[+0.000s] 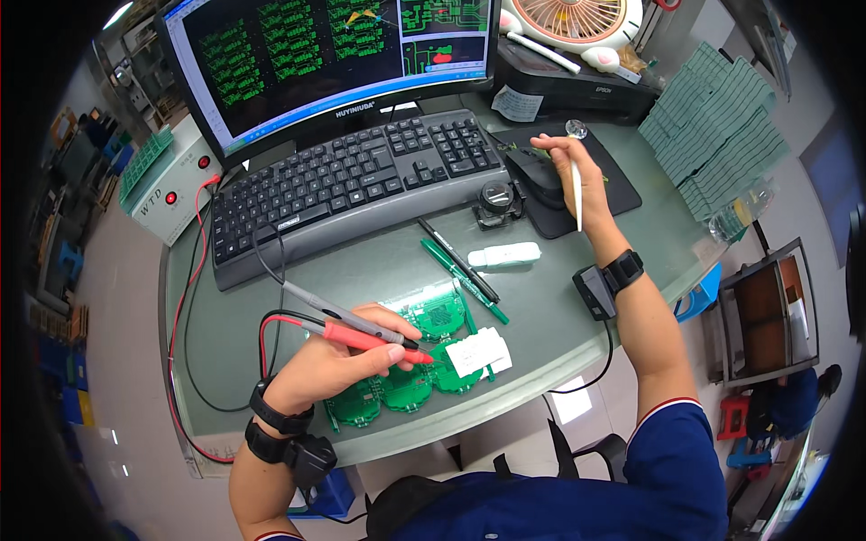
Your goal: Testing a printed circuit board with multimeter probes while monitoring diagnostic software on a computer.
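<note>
Two probes over the boards, a white pen by the mouse

The left hand (329, 365) grips a red probe (374, 343) and a grey probe (347, 317) over green boards (406, 383) at the desk's (577, 316) near edge. The right hand (570, 167) holds a white pen (576, 194) beside the mouse (539, 180); bare desktop lies between.
</note>
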Action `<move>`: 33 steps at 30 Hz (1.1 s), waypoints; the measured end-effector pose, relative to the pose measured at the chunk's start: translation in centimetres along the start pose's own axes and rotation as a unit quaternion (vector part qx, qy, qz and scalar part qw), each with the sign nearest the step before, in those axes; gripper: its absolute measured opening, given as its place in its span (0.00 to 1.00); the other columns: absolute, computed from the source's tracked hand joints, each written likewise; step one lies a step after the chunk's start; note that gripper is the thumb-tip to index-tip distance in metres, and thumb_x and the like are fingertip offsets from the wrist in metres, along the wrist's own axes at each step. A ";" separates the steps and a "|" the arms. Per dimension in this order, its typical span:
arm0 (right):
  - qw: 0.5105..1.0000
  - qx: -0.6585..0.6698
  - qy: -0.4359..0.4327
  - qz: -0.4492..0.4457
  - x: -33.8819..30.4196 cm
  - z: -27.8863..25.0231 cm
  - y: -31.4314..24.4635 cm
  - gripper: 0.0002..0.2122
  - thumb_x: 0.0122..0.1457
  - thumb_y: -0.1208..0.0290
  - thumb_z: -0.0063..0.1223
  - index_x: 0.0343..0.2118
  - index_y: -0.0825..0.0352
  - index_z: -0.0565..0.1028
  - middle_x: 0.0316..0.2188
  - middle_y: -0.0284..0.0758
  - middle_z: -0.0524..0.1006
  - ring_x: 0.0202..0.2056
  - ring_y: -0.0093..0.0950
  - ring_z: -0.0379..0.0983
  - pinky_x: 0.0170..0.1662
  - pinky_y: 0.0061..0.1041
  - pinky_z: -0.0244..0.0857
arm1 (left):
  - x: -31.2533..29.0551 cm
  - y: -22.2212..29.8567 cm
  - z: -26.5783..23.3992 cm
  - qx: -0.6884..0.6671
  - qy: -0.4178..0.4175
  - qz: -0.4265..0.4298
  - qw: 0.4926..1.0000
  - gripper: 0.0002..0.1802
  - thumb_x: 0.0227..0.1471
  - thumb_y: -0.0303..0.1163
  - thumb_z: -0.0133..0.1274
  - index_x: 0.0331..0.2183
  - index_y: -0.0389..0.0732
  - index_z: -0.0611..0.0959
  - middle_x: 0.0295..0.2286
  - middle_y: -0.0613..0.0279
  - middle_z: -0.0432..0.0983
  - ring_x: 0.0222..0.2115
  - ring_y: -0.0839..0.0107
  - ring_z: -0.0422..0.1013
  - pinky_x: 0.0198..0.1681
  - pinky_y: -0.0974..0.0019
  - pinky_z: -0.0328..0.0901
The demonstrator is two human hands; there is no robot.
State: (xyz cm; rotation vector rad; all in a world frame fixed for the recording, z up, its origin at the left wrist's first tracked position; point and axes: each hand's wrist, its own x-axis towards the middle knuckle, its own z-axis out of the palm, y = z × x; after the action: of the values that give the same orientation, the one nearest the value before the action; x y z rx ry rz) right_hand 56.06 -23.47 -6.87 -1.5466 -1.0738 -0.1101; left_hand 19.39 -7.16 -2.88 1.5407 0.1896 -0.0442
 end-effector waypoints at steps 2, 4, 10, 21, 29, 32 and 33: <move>0.995 -0.069 -0.063 -0.036 -0.2 0.3 0.4 0.09 0.62 0.71 0.53 0.44 0.68 0.73 0.45 0.39 0.79 0.52 0.30 0.72 0.55 0.26 0.62 | 0.2 -0.4 0.1 0.008 -0.011 0.007 1.000 0.14 0.54 0.35 0.57 0.41 0.37 0.82 0.37 0.61 0.74 0.38 0.73 0.71 0.40 0.71 0.66; 0.992 -0.072 -0.107 0.000 -0.2 0.2 0.6 0.13 0.59 0.75 0.56 0.47 0.68 0.72 0.52 0.39 0.74 0.58 0.30 0.65 0.61 0.28 0.55 | 0.3 -0.3 0.0 0.015 -0.010 0.007 1.000 0.14 0.54 0.35 0.57 0.41 0.37 0.82 0.37 0.61 0.74 0.39 0.73 0.70 0.41 0.70 0.65; 0.985 -0.148 -0.091 0.004 0.4 -0.1 0.7 0.23 0.50 0.69 0.66 0.48 0.67 0.70 0.50 0.41 0.74 0.55 0.38 0.69 0.57 0.31 0.60 | 0.7 0.1 0.2 0.005 -0.019 0.013 1.000 0.14 0.54 0.33 0.56 0.41 0.37 0.82 0.37 0.61 0.75 0.39 0.73 0.70 0.43 0.68 0.66; 0.979 -0.187 -0.084 0.000 -1.3 0.1 0.6 0.26 0.48 0.76 0.63 0.52 0.65 0.68 0.53 0.41 0.71 0.54 0.41 0.67 0.58 0.34 0.58 | 0.0 -1.3 0.3 0.023 -0.037 0.023 0.999 0.14 0.56 0.35 0.54 0.43 0.39 0.81 0.38 0.62 0.75 0.38 0.75 0.71 0.41 0.71 0.66; 0.982 -0.164 -0.090 0.036 -1.1 0.1 0.3 0.22 0.46 0.75 0.64 0.47 0.64 0.73 0.58 0.43 0.68 0.57 0.42 0.65 0.59 0.33 0.57 | 0.2 -1.7 0.4 0.003 -0.030 0.002 1.000 0.15 0.58 0.39 0.53 0.43 0.41 0.81 0.35 0.63 0.78 0.35 0.76 0.72 0.38 0.71 0.66; 0.979 -0.174 -0.097 0.042 -0.8 0.3 -0.3 0.22 0.46 0.76 0.64 0.47 0.64 0.74 0.58 0.43 0.68 0.58 0.42 0.64 0.59 0.33 0.57 | 0.3 -1.9 0.3 0.025 -0.018 0.033 0.999 0.15 0.58 0.40 0.53 0.43 0.42 0.81 0.34 0.63 0.78 0.33 0.76 0.71 0.37 0.71 0.66; 0.980 -0.169 -0.098 0.041 -0.7 0.3 -0.5 0.22 0.46 0.77 0.63 0.47 0.64 0.74 0.58 0.43 0.68 0.58 0.42 0.65 0.59 0.33 0.57 | 0.3 -1.9 0.2 0.024 -0.016 0.033 0.999 0.15 0.58 0.40 0.53 0.43 0.42 0.81 0.34 0.63 0.78 0.33 0.76 0.71 0.37 0.71 0.66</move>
State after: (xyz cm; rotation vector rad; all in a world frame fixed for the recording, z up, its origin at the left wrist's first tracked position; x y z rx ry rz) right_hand 55.16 -23.64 -7.00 -1.9384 -1.1863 -0.0884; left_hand 19.44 -7.37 -4.82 1.5926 0.1121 -0.0205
